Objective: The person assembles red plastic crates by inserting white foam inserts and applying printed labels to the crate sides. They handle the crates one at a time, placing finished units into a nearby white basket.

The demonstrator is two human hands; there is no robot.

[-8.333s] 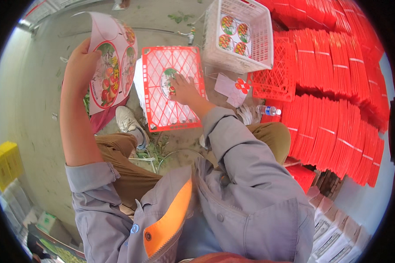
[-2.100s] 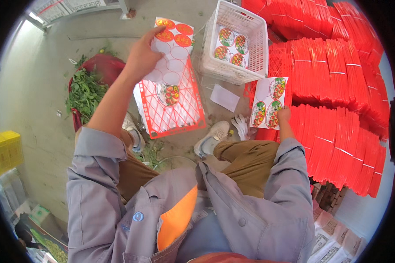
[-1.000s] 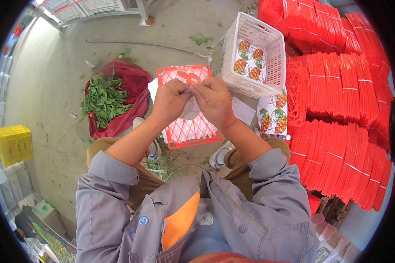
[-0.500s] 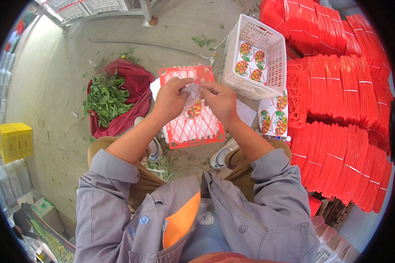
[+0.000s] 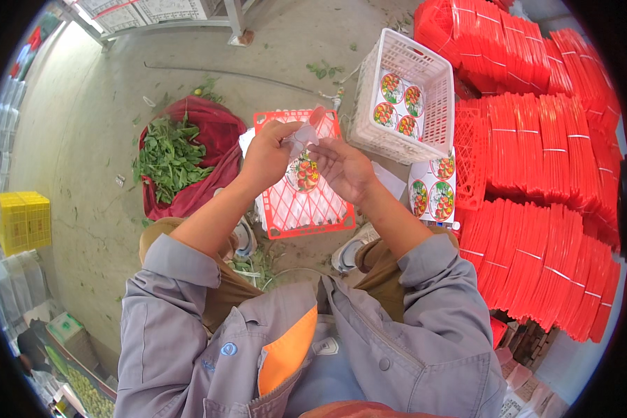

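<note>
Over a red mesh crate (image 5: 313,228), my left hand (image 5: 270,157) pinches a thin translucent sheet (image 5: 302,139) between thumb and fingers. The sheet has curved cut lines, and a pinkish round part sticks up at its upper right. My right hand (image 5: 346,169) has its fingertips at the sheet's right edge, with the other fingers loosely curled. A round label with red and green produce pictures (image 5: 304,174) shows on the crate top below my hands. White material fills the crate under the mesh.
A white basket (image 5: 425,97) with sheets of round printed labels stands to the right. More label sheets (image 5: 442,198) lie beside it. Tied stacks of red mesh crates or lids (image 5: 536,139) line the right side. At left are leafy greens (image 5: 171,157) on a maroon cloth (image 5: 219,125) and a yellow crate (image 5: 24,221).
My right hand has turned, its fingers loosening and dropping slightly from the sheet. The sheet has shifted in my left hand, and more of the round label below shows.
</note>
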